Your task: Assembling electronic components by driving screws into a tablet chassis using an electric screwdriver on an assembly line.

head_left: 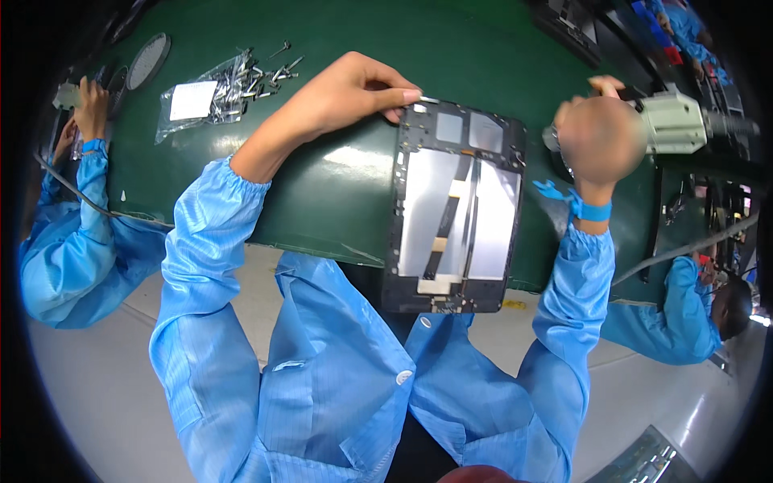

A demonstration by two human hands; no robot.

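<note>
My left hand (354,95) is closed in a pinch at the far left corner of an opened tablet (415,213). A small silvery part (429,100) sticks out from its fingertips along the tablet's far edge. The tablet shows silvery panels, a black frame and dark ribbon cables; its near end overhangs the table's front edge. To the right, my right hand (600,138) is closed around a pale, boxy handheld tool (675,123) with a ribbed grey end. Much of this hand is blurred, and a blue band circles its wrist.
On the green table (338,193), an open clear bag (233,92) spills several small metal and black parts, with a white label (193,101) on it. A grey oval mesh piece (149,61) lies farther left. People in blue sleeves sit at both sides. A grey cable (692,245) crosses at right.
</note>
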